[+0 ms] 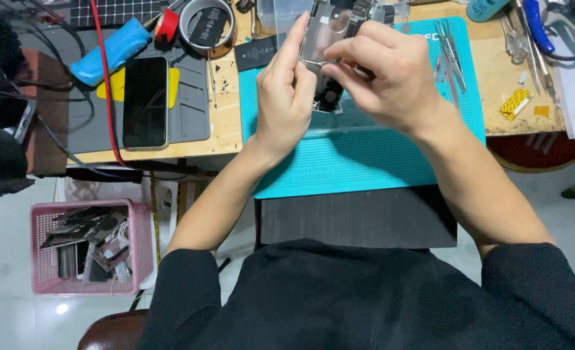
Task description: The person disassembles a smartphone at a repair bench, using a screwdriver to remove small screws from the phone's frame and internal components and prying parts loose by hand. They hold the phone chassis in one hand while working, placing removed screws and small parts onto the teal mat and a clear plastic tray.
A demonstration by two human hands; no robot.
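Both hands meet over the teal silicone work mat [365, 162] on the desk [226, 129], holding up an opened silver phone chassis [323, 39], long axis running away from the body. Left hand [284, 97] braces its near-left edge, forefinger extended; right hand [381, 78] pinches the right side, fingers curled.

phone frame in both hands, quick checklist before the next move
1. Left hand supporting the opened phone frame: ok, its fingers lie along the left edge.
2. Right hand pinching at the frame: ok, though what the fingertips grip is hidden.
3. Frame held over the teal mat: ok.
4. Tweezers near the right hand: ok, lying on the mat.
5. Loose screws or parts under the frame: cannot tell, hands hide them.
6. Black phone apart at left: ok.
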